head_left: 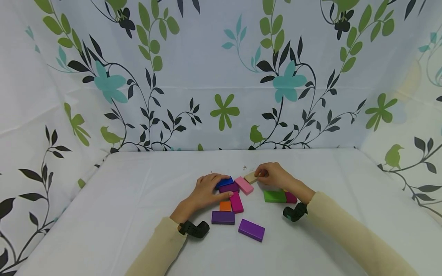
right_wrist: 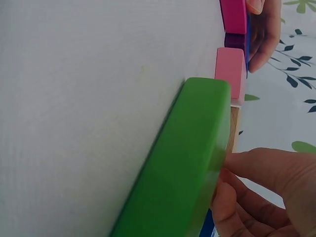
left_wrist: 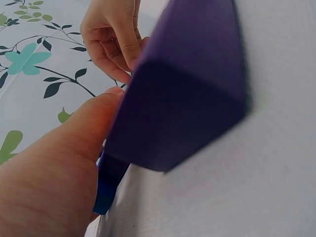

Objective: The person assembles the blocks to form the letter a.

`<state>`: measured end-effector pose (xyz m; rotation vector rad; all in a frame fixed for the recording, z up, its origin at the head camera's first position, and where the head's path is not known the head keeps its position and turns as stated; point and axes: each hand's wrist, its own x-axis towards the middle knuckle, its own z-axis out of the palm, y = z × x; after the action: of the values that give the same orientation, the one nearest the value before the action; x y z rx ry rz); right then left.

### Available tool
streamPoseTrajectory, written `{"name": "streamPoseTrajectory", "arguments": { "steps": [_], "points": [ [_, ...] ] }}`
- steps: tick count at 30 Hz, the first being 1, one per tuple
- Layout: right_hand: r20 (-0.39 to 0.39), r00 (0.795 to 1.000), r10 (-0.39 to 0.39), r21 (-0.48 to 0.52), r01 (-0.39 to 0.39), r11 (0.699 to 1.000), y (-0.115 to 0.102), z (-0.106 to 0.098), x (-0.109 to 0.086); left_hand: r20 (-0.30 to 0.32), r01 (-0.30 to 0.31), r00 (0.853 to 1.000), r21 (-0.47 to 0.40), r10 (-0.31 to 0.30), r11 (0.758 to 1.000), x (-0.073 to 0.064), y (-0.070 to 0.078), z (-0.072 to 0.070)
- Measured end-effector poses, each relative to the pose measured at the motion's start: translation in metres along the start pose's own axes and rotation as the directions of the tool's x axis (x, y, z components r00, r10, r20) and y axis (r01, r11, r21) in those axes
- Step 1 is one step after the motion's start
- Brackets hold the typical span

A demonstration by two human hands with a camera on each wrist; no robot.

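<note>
In the head view, my left hand [head_left: 206,191] lies over the left end of a row of blocks. Its fingers rest on a blue block [head_left: 227,181], and the thumb reaches across to the top of a magenta block [head_left: 236,203]. Between those two lies a plum block [head_left: 229,187]. My right hand [head_left: 275,175] pinches the far end of a plain wooden block [head_left: 250,178] with thumb and fingers. A pink block [head_left: 243,185] lies at that block's left end. From the right wrist view, a green block [right_wrist: 177,158] hides part of the wooden block [right_wrist: 233,129].
Below my left hand lie an orange block [head_left: 225,206] and a purple block [head_left: 223,217], with a violet block [head_left: 251,230] nearer me. Right of centre, the green block touches a crimson block [head_left: 291,197]. Patterned cloth [head_left: 186,84] hangs behind the white table [head_left: 138,230].
</note>
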<state>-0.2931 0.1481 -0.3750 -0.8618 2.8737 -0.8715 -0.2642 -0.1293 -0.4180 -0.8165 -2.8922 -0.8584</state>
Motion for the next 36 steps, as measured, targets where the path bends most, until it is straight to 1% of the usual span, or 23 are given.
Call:
{"name": "streamPoseTrajectory", "arguments": {
  "steps": [6,11,17,22,26,31,36],
  "points": [
    [-0.001,1.000,0.000,-0.003,0.000,1.000,-0.001,0.001,0.002,-0.007,-0.004,1.000,0.001,0.004,1.000,0.000,-0.001,0.001],
    [0.001,1.000,-0.003,0.003,0.003,1.000,0.001,0.001,0.002,0.001,0.001,1.000,0.003,-0.001,1.000,0.000,-0.001,0.002],
    [-0.020,1.000,-0.017,0.018,0.018,1.000,0.001,0.003,0.001,0.001,-0.004,1.000,0.004,0.004,1.000,0.000,0.000,0.001],
    [-0.032,0.999,-0.030,0.009,0.030,0.999,-0.005,0.005,-0.001,0.000,-0.004,1.000,0.001,0.004,1.000,-0.001,0.001,0.000],
    [-0.020,0.999,-0.041,0.011,0.041,0.999,-0.011,0.007,-0.003,-0.004,-0.002,1.000,-0.007,0.002,1.000,-0.001,0.001,0.000],
    [0.019,1.000,-0.016,0.022,0.016,1.000,-0.018,0.011,-0.005,-0.002,-0.001,1.000,-0.003,0.001,1.000,-0.001,0.001,-0.001],
    [0.032,0.999,-0.007,0.012,0.007,1.000,-0.022,0.014,-0.008,0.006,0.003,1.000,-0.011,-0.003,1.000,-0.001,0.002,-0.001]
  ]
}}
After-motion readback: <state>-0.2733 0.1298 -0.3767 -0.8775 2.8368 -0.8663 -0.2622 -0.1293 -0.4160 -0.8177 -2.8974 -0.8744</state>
